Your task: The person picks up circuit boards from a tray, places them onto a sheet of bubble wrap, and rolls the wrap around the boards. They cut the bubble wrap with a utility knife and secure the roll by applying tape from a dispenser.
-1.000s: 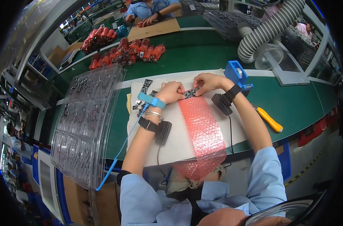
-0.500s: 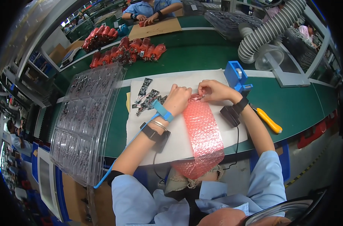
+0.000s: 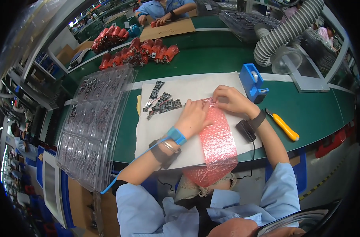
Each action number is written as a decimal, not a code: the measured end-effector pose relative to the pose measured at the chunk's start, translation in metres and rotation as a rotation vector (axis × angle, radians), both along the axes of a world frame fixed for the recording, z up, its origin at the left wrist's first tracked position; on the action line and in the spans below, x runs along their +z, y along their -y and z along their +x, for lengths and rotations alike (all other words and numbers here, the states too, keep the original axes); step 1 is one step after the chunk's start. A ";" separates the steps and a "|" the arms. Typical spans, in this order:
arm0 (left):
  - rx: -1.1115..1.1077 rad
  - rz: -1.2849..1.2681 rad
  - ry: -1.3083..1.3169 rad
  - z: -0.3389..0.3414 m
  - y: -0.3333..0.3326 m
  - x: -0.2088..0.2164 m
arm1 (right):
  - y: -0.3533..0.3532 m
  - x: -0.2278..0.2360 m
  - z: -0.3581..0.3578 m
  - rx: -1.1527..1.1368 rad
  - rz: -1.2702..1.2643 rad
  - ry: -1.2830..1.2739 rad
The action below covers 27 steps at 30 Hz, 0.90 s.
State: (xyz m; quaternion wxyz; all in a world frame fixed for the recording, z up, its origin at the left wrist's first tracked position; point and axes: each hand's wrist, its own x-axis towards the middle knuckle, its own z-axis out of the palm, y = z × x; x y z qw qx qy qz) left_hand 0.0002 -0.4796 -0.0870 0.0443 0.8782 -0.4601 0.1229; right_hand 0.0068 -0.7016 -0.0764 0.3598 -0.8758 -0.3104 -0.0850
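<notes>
A strip of red bubble wrap (image 3: pixel 218 140) lies lengthwise before me, its near end hanging over the table edge above my lap. My left hand (image 3: pixel 192 117) rests on its left edge near the far end, fingers stretched forward and thumb set apart across the wrap. At the far end, my right hand (image 3: pixel 229 99) pinches the wrap between thumb and fingers. Something small and dark shows near those fingertips, too hidden to name. Several small circuit boards with wires (image 3: pixel 163 103) lie left of my left hand on the white mat (image 3: pixel 156 134).
Clear plastic trays (image 3: pixel 97 126) stand at left. Red-wrapped bundles (image 3: pixel 142 53) lie farther back. A blue tape dispenser (image 3: pixel 250 82), yellow-handled cutters (image 3: pixel 284 125) and a ribbed hose (image 3: pixel 280 33) are at right. Across the table a person's hands (image 3: pixel 161 21) work over cardboard (image 3: pixel 170 31).
My left hand has slid nearer me, and its fingers have straightened from a curled grip, with the thumb spread away. My right hand stays at the wrap's far end. The view has shifted slightly.
</notes>
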 end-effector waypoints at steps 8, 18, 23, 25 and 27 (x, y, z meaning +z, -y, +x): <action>0.047 -0.061 -0.128 -0.003 0.000 -0.004 | -0.003 0.010 0.004 -0.008 -0.137 0.037; 0.012 -0.092 -0.093 0.004 -0.006 -0.022 | -0.090 0.052 0.065 0.213 -0.391 0.072; -0.110 -0.183 -0.251 0.011 -0.009 -0.023 | -0.156 0.034 0.108 0.187 -0.466 0.208; -0.064 -0.159 -0.252 0.011 -0.009 -0.025 | -0.172 0.029 0.121 0.147 -0.469 0.300; -0.063 -0.168 -0.356 0.008 -0.007 -0.015 | -0.181 0.024 0.128 0.309 -0.477 0.244</action>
